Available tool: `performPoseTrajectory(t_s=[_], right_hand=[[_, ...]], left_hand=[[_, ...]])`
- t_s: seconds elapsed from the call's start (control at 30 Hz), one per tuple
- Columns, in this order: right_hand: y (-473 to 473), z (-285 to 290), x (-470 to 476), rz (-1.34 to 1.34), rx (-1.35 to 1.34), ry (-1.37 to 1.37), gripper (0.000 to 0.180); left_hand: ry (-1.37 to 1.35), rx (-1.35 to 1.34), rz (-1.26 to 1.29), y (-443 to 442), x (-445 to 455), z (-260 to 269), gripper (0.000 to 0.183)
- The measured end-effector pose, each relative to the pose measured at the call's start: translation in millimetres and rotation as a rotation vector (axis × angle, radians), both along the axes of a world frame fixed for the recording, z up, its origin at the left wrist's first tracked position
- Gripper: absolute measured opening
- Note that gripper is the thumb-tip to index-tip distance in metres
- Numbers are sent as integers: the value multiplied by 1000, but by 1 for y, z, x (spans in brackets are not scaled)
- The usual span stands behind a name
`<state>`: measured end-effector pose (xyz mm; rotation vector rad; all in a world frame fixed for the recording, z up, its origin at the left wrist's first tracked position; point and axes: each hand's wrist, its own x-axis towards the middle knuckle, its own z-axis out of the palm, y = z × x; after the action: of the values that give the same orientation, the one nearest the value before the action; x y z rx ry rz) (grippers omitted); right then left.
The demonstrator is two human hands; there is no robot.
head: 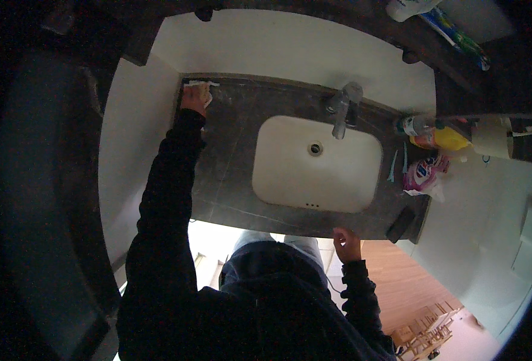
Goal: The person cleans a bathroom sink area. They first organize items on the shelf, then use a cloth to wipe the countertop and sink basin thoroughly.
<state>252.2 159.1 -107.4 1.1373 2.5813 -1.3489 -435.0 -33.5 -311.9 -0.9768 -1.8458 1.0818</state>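
Note:
My left hand (196, 97) presses a white cloth or tissue (208, 95) onto the dark stone countertop (230, 158) in its back left corner, against the low backsplash. Much of the white piece is hidden under the fingers. At the counter's front edge, below the sink, my right hand (347, 244) hangs with curled fingers and a gap between thumb and fingers; nothing shows in it. Between the hands lies a white rectangular sink (293, 171) with a round drain (314, 148). A metal faucet (341, 113) reaches over its back rim.
Right of the sink are two light blue strips (392, 166), a pink and white packet (421, 176), a yellow bottle (451, 138) and a clear bottle (417, 125). A dark oblong object (400, 224) lies at the front right. A dark shelf (455, 67) overhangs the back right.

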Motion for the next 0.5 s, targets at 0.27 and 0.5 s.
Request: performPoseTrajectory(t_s=[0.27,0.5], right_hand=[[-1,-7,9,19,-38,-60,20],[-5,2,13,-11,-40,-117,21]], left_hand=[[-900,193,102,3,-10,-10,53],[-859,148,105,35,14,35,71]])
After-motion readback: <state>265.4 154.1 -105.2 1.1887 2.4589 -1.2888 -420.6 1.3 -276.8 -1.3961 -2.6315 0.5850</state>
